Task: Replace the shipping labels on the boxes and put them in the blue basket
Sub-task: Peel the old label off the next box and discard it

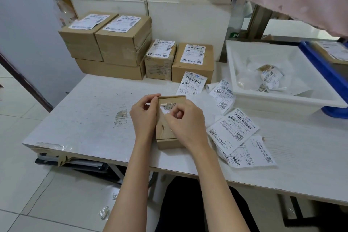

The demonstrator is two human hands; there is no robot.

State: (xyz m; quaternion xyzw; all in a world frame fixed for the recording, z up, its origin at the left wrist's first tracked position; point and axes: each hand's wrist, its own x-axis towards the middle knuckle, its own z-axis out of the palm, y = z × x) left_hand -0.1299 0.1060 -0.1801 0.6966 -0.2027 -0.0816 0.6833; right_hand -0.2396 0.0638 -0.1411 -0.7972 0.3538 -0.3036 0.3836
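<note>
Item: small box (169, 135), worktop (84, 118) centre, old label (168, 107) partly torn. Your left hand (144, 117) gripped its 9 o'clock edge; your right hand (185, 120) pinched the label. Step, by my reading: stripping; next you needed a fresh label (233, 128) from 3 o'clock, blue basket (320, 68) beyond.

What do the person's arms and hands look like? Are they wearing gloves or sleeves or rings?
No gloves and no sleeves show: both forearms are bare from the bottom of the picture up to the wrists. The left hand and the right hand are bare too, with no ring, watch or bracelet that I can see. The fingernails look short and plain, though they are too small to be sure.
</note>
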